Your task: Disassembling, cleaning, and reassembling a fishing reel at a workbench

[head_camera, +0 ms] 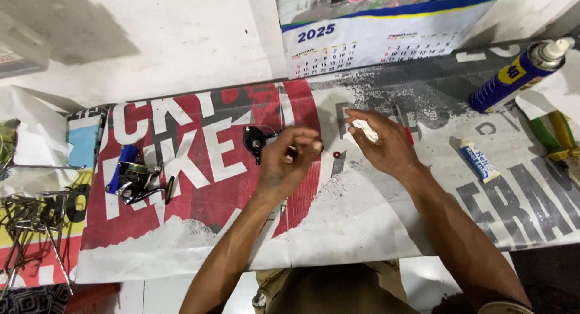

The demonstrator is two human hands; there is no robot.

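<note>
Head view: wiping small reel parts over the printed banner (199,229).

Left hand (289,160) pinched, fingers together, on a tiny part too small to identify, just right of the black reel piece (254,140); right hand (380,142) clamped on a white tissue (366,130). Red washer (336,153) lying between the hands. Part's axis impossible to tell. Likely next: a fine fingertip rub.

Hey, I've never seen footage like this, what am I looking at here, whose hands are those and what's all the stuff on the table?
One camera, worn on a person's head, looks down at their own two bare hands over a printed red, white and black banner covering the bench. The left hand pinches something too small to identify. The right hand holds a crumpled white tissue. A black reel part lies beside the left hand. Farther left lies a blue-handled fishing reel; to the right, a small white tube and a blue spray can.
</note>
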